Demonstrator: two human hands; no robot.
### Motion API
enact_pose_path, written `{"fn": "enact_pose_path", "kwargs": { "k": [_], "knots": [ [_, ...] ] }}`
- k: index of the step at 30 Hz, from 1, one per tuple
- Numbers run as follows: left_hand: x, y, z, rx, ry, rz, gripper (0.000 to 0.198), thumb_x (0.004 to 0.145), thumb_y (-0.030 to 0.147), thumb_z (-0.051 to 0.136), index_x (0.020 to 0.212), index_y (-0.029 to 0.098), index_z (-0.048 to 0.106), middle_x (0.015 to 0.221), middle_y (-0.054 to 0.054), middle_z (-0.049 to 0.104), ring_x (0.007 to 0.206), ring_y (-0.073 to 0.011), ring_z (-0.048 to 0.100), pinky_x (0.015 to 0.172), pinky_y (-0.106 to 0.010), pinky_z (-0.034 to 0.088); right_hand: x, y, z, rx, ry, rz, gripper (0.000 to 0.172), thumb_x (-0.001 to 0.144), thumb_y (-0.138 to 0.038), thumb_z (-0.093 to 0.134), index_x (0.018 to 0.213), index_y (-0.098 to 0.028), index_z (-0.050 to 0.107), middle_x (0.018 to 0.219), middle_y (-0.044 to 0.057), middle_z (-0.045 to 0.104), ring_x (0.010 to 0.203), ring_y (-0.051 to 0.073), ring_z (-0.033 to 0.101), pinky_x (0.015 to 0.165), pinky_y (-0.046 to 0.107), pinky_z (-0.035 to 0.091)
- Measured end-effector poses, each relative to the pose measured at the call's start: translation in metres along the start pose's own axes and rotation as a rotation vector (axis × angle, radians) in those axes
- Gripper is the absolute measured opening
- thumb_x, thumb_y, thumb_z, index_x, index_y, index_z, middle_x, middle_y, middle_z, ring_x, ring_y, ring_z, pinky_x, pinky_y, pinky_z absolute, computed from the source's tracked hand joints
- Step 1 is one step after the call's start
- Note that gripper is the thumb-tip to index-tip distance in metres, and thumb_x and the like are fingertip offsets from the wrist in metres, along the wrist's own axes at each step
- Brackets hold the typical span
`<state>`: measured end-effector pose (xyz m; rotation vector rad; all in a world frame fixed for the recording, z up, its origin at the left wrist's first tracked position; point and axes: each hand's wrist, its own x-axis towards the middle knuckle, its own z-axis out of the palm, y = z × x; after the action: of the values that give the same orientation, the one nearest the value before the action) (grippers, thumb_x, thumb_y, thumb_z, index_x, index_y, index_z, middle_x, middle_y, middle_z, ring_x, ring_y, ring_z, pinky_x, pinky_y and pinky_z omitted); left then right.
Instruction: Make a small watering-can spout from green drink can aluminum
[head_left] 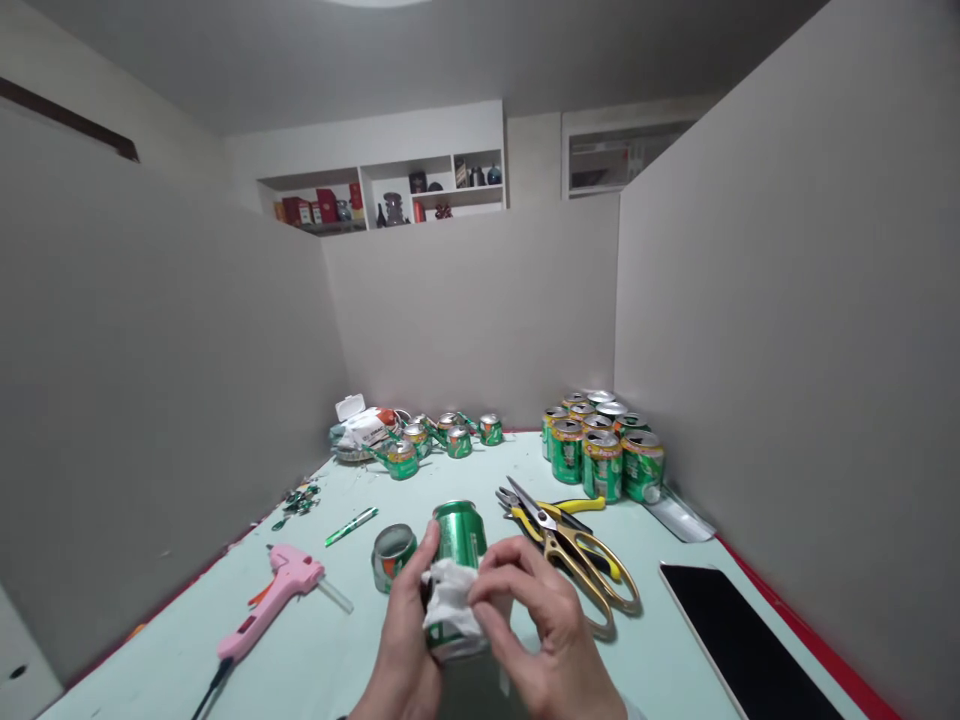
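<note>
Close in front of me a green drink can (460,532) is gripped by my left hand (412,610), with the thumb along its side. A crumpled white wipe (452,600) lies against the lower part of the can and covers much of it. My right hand (532,610) pinches the right edge of that wipe between thumb and fingers. Just left of the held can stands a cut-down can piece (394,556), its open end facing up. Gold-handled scissors (574,550) lie to the right of my right hand, over yellow-and-black pliers (592,505).
A pink glue gun (274,600) lies on the left, near a green strip (352,526) and metal scraps (298,500). Small cut cans (458,441) and a wipes pack (367,432) sit at the back. Several whole cans (602,465) stand back right, behind a tablet (750,640). Grey partitions (480,320) enclose the table.
</note>
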<state>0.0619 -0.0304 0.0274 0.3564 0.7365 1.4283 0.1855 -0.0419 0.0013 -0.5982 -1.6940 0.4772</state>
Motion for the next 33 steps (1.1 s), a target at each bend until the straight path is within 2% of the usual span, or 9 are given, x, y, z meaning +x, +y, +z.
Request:
{"fn": "enact_pose_path", "kwargs": {
  "k": [5, 10, 13, 16, 20, 25, 27, 29, 33],
  "knots": [
    [0.004, 0.011, -0.005, 0.005, -0.031, 0.025, 0.023, 0.088, 0.032, 0.065, 0.076, 0.012, 0.068, 0.053, -0.002, 0.067, 0.045, -0.0169, 0.065, 0.053, -0.027, 0.055, -0.002, 0.004, 0.003, 0.069, -0.103, -0.049, 0.023, 0.077, -0.003, 0.056, 0.086, -0.022, 0.067, 0.091, 0.004, 0.057, 0.084, 0.016, 0.062, 0.071, 0.024, 0.05],
    [-0.005, -0.005, -0.004, 0.03, -0.06, -0.054, 0.017, 0.093, 0.021, 0.059, 0.085, 0.011, 0.07, 0.063, -0.003, 0.074, 0.053, -0.0179, 0.07, 0.065, -0.03, 0.058, 0.009, 0.013, -0.009, 0.024, 0.162, 0.026, 0.014, 0.085, -0.013, 0.057, 0.083, -0.023, 0.067, 0.09, 0.004, 0.059, 0.083, 0.016, 0.061, 0.061, 0.022, 0.045],
    [-0.01, -0.01, -0.004, 0.05, -0.138, -0.167, 0.023, 0.095, 0.024, 0.055, 0.094, 0.009, 0.072, 0.067, -0.007, 0.075, 0.062, -0.023, 0.074, 0.071, -0.036, 0.059, 0.015, 0.018, -0.019, 0.0, 0.231, 0.105, 0.011, 0.088, -0.017, 0.057, 0.085, -0.023, 0.066, 0.094, 0.004, 0.059, 0.08, 0.015, 0.06, 0.051, 0.021, 0.04],
    [-0.011, -0.012, -0.005, 0.068, -0.176, -0.231, 0.026, 0.094, 0.028, 0.056, 0.1, 0.008, 0.072, 0.071, -0.01, 0.077, 0.067, -0.0251, 0.075, 0.075, -0.039, 0.059, 0.016, 0.023, -0.022, 0.002, 0.269, 0.132, 0.01, 0.091, -0.019, 0.054, 0.089, -0.023, 0.064, 0.095, 0.003, 0.058, 0.08, 0.016, 0.059, 0.057, 0.022, 0.044],
    [-0.013, -0.02, -0.004, 0.087, -0.083, -0.166, 0.028, 0.089, 0.031, 0.064, 0.106, 0.01, 0.07, 0.074, -0.009, 0.077, 0.066, -0.0254, 0.075, 0.071, -0.038, 0.06, 0.013, 0.026, -0.012, -0.02, 0.281, 0.127, 0.011, 0.09, -0.016, 0.053, 0.087, -0.021, 0.063, 0.094, 0.004, 0.057, 0.088, 0.018, 0.058, 0.069, 0.025, 0.046],
    [-0.013, -0.025, -0.002, 0.056, 0.039, -0.036, 0.024, 0.084, 0.028, 0.07, 0.105, 0.015, 0.068, 0.07, -0.004, 0.074, 0.06, -0.0227, 0.073, 0.063, -0.033, 0.06, 0.008, 0.022, 0.0, -0.007, 0.161, 0.114, 0.015, 0.087, -0.01, 0.05, 0.084, -0.021, 0.06, 0.089, 0.004, 0.058, 0.084, 0.018, 0.058, 0.069, 0.026, 0.045],
    [-0.009, -0.016, -0.003, 0.009, 0.065, 0.016, 0.014, 0.085, 0.028, 0.069, 0.092, 0.016, 0.067, 0.063, -0.002, 0.071, 0.057, -0.0214, 0.072, 0.059, -0.031, 0.059, 0.007, 0.016, 0.001, 0.034, 0.066, 0.094, 0.015, 0.083, -0.008, 0.051, 0.081, -0.021, 0.059, 0.084, 0.002, 0.059, 0.079, 0.017, 0.059, 0.066, 0.025, 0.046],
    [-0.004, -0.002, -0.006, -0.018, 0.057, 0.03, 0.018, 0.086, 0.032, 0.067, 0.079, 0.016, 0.064, 0.056, -0.001, 0.067, 0.053, -0.0206, 0.07, 0.056, -0.03, 0.058, 0.006, 0.008, 0.0, 0.096, -0.038, 0.07, 0.018, 0.077, -0.005, 0.051, 0.079, -0.021, 0.058, 0.083, 0.001, 0.058, 0.077, 0.016, 0.06, 0.066, 0.024, 0.047],
    [0.003, 0.024, -0.01, -0.01, 0.032, 0.038, 0.028, 0.086, 0.04, 0.066, 0.083, 0.012, 0.066, 0.062, -0.006, 0.071, 0.05, -0.0194, 0.068, 0.051, -0.029, 0.057, 0.0, -0.003, 0.001, 0.191, -0.19, 0.05, 0.026, 0.067, 0.002, 0.049, 0.076, -0.021, 0.058, 0.084, 0.001, 0.055, 0.076, 0.014, 0.059, 0.067, 0.024, 0.046]
  ]
}}
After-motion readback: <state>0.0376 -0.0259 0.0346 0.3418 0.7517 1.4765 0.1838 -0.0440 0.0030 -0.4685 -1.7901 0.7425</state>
